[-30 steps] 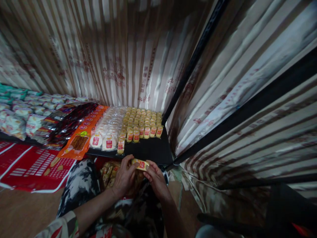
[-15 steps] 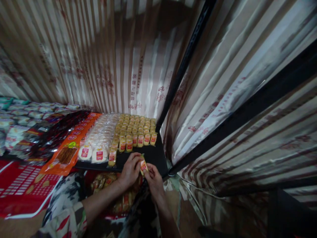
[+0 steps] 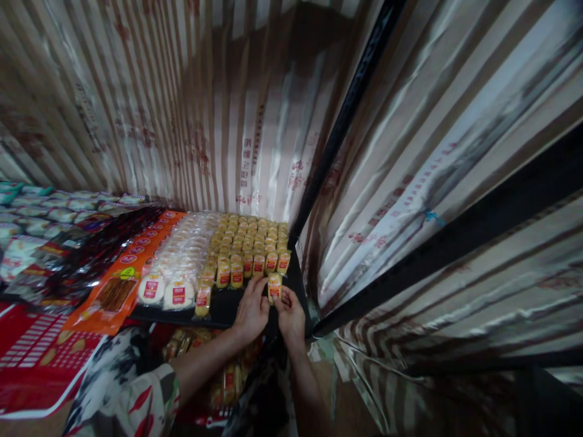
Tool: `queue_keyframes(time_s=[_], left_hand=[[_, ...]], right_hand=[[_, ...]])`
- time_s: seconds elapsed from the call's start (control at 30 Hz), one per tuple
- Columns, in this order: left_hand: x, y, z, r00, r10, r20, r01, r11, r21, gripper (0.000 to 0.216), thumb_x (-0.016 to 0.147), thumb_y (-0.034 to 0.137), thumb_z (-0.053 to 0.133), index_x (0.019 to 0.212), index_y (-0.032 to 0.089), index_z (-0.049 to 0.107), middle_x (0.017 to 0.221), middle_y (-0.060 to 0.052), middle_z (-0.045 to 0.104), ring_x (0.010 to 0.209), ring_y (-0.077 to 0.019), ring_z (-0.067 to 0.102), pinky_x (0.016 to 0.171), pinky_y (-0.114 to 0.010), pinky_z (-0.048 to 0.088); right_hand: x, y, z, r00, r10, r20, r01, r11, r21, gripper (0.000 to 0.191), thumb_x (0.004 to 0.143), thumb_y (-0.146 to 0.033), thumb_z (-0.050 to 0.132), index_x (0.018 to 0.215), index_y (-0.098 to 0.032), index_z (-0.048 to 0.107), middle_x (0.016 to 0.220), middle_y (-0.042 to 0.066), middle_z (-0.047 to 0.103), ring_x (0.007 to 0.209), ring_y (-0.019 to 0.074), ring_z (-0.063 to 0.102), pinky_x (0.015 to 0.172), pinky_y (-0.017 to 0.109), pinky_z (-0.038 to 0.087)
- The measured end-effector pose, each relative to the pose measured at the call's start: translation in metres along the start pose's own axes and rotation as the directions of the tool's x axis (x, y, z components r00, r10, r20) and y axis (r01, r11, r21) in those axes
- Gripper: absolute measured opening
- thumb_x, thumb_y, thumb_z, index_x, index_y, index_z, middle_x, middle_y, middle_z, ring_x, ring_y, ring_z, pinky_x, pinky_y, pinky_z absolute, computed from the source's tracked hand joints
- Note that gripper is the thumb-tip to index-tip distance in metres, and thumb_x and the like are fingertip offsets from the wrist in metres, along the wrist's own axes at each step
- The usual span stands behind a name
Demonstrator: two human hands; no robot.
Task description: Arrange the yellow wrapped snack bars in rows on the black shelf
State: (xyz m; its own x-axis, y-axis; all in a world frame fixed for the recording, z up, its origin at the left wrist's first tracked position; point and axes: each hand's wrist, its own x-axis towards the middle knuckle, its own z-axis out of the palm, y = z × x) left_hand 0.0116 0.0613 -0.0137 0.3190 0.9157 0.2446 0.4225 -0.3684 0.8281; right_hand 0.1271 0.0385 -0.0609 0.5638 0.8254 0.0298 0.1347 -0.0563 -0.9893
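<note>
My right hand (image 3: 291, 315) pinches a small yellow snack-cake packet (image 3: 274, 287) with a red label, upright at the front of the black shelf (image 3: 225, 300). Just left of it is my left hand (image 3: 252, 311), its fingers stretched forward and its thumb apart; whether a fingertip touches the packet is hard to tell. Behind both hands, rows of matching yellow packets (image 3: 248, 243) stand on the shelf, their labels facing me. One more such packet (image 3: 203, 298) is at the front left of these rows.
Left of the yellow rows lie clear-wrapped white round crackers (image 3: 177, 292), an orange snack bag (image 3: 107, 303) and dark packets (image 3: 98, 246). Below the shelf are a red basket (image 3: 40, 358) and more yellow packets (image 3: 225, 385). Black poles (image 3: 346, 115) and striped curtains (image 3: 273, 121) enclose the right and back.
The snack-cake packet has moved forward and right and now stands upright with its label toward me. My left hand's fingers have come off its top; my right hand still holds it.
</note>
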Motion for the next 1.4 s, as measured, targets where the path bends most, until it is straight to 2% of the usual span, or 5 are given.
queue_keyframes(time_s=[0.43,0.7,0.87,1.03,1.4], left_hand=[[0.042,0.011,0.020,0.997,-0.062,0.038,0.064,0.996,-0.060,0.047,0.078,0.010,0.041,0.124,0.012,0.045,0.131,-0.013,0.045,0.121,-0.0203,0.043,0.105,-0.037,0.033],[0.106,0.019,0.009,0.993,-0.038,0.111,0.044,0.998,-0.047,0.031,0.079,0.022,0.051,0.110,0.019,0.056,0.096,-0.004,0.065,0.084,-0.0158,0.060,0.082,-0.029,0.046],[0.136,0.026,-0.006,0.993,-0.097,-0.069,0.097,0.995,-0.007,0.027,0.080,0.022,0.051,0.106,0.016,0.055,0.091,-0.004,0.063,0.075,-0.0131,0.059,0.074,-0.026,0.046],[0.160,0.031,-0.012,0.989,-0.083,-0.123,0.088,0.996,0.034,0.028,0.079,0.023,0.054,0.106,0.016,0.054,0.087,-0.003,0.063,0.073,-0.0126,0.059,0.072,-0.025,0.045],[0.205,0.033,0.044,0.991,0.128,0.024,-0.131,0.980,0.150,0.037,0.078,0.014,0.053,0.115,0.018,0.053,0.097,-0.004,0.064,0.085,-0.0144,0.059,0.081,-0.026,0.045]], right_hand=[[0.034,-0.012,-0.001,0.989,-0.094,-0.118,0.092,0.996,-0.022,0.040,0.073,-0.043,0.056,0.104,-0.017,0.056,0.102,0.009,0.063,0.088,0.0191,0.060,0.080,0.033,0.048],[0.045,-0.026,0.003,0.991,-0.100,-0.095,0.104,0.994,0.045,0.050,0.077,-0.048,0.052,0.116,-0.017,0.053,0.113,0.011,0.060,0.097,0.0208,0.058,0.087,0.034,0.046],[0.058,-0.020,0.007,0.963,-0.200,-0.178,0.165,0.967,-0.193,0.058,0.085,-0.048,0.032,0.127,-0.010,0.045,0.134,0.015,0.044,0.127,0.0229,0.036,0.107,0.039,0.024],[0.067,0.001,0.018,0.947,-0.317,-0.053,0.283,0.899,-0.333,0.054,0.087,-0.041,0.031,0.133,-0.013,0.039,0.141,0.010,0.035,0.132,0.0208,0.027,0.109,0.040,0.021],[0.067,0.022,0.025,0.901,-0.433,-0.009,0.379,0.799,-0.467,0.047,0.091,-0.029,0.028,0.135,-0.016,0.037,0.137,0.008,0.042,0.129,0.0217,0.032,0.105,0.044,0.029]])
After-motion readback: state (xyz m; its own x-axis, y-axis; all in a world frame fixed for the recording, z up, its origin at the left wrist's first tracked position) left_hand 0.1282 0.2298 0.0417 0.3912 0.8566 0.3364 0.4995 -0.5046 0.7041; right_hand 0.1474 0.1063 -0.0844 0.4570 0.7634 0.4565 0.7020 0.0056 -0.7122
